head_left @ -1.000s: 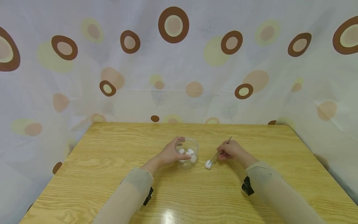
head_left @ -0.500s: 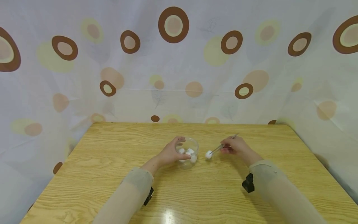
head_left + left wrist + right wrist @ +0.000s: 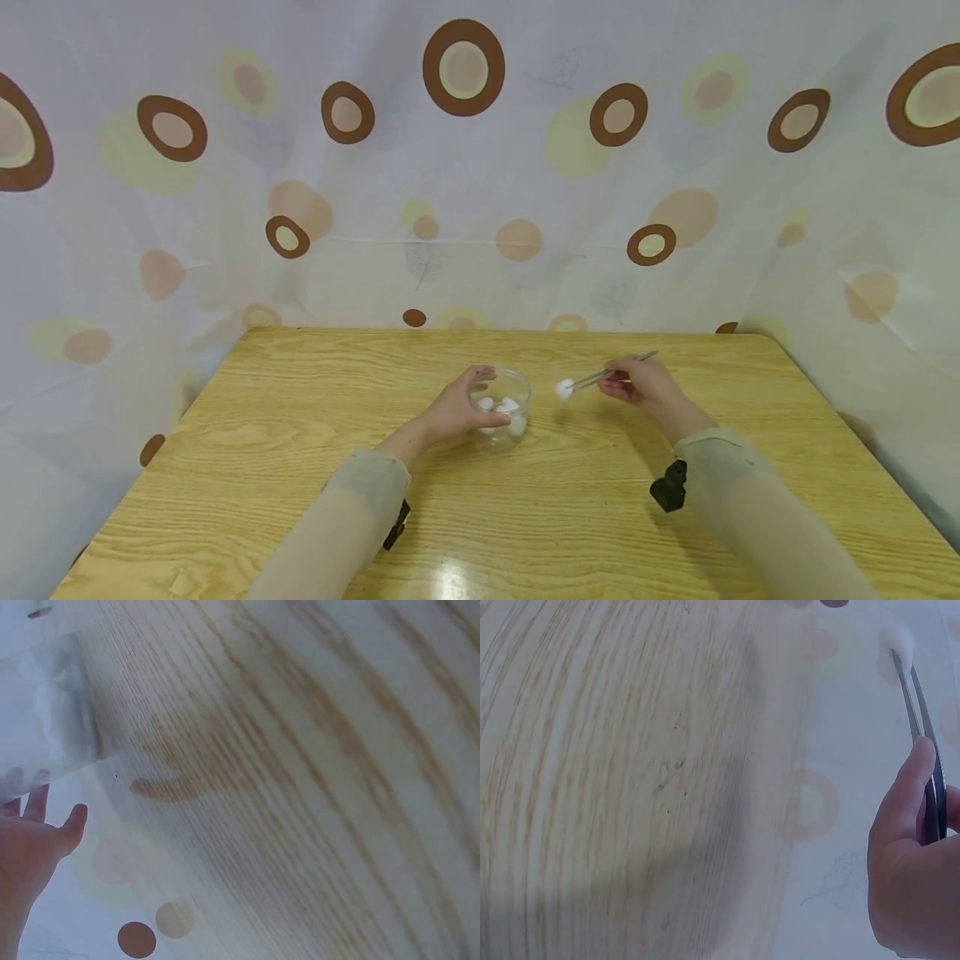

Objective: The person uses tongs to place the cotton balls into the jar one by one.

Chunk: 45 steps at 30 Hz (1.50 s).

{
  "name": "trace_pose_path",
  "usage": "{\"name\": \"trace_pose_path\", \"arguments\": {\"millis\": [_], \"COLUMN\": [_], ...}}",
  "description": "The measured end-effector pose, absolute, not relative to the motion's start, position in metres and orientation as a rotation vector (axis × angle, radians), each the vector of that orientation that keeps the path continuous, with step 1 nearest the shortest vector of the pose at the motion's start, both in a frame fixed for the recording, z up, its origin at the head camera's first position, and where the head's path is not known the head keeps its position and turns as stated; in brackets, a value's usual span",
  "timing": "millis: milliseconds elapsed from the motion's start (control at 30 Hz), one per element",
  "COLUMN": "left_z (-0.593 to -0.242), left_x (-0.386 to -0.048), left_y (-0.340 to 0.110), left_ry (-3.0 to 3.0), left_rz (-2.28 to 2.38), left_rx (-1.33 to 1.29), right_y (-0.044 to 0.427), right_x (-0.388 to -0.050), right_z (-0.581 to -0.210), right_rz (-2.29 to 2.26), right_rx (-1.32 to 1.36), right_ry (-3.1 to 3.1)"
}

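Observation:
My left hand holds a clear round jar on the table, thumb in front and fingers behind its wall. Several white cotton balls lie inside the jar; in the left wrist view they show blurred through the jar wall. My right hand pinches metal tweezers between thumb and fingers. The tips of the tweezers clasp one cotton ball. In the head view that cotton ball hangs above the table, right of the jar and apart from it.
The wood-grain table extends around both hands. A pale curtain with brown and peach circles surrounds its back and sides. Each forearm carries a black wrist camera over a light sleeve.
The right hand has lifted the cotton ball off the table with the tweezers and moved away from me, slightly to the right. The left hand and jar have stayed in place.

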<state>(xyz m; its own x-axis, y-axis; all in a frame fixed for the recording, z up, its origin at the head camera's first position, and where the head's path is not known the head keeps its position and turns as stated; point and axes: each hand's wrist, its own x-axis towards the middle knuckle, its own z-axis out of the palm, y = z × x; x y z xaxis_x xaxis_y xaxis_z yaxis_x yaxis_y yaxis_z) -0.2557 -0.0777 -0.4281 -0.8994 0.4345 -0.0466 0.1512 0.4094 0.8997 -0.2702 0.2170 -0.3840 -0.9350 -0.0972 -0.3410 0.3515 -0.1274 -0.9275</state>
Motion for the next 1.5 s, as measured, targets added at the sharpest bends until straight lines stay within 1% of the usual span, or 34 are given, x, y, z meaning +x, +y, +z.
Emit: {"name": "trace_pose_path", "arguments": {"millis": [233,433,767,1100,1500], "left_z": [-0.429,-0.424,-0.430,-0.428,-0.430], "left_x": [-0.254,-0.252,-0.258,-0.260,-0.262], "left_y": [-0.080,-0.078,-0.070,-0.061,-0.060], "left_ry": [2.379,2.368,2.378,2.387,2.386], "left_rz": [1.517,1.515,1.495,1.483,1.493], "left_rx": [0.506,0.496,0.493,0.498,0.500], "right_y": [0.216,0.204,0.179,0.160,0.153], "right_x": [-0.269,-0.266,-0.266,-0.266,-0.265], "right_z": [-0.377,-0.369,-0.362,-0.368,-0.375], "right_rz": [-2.233,-2.295,-2.291,-2.193,-2.145], "right_rx": [0.315,0.342,0.258,0.178,0.142], "right_ry": [1.769,1.717,1.750,1.885,1.942]}}
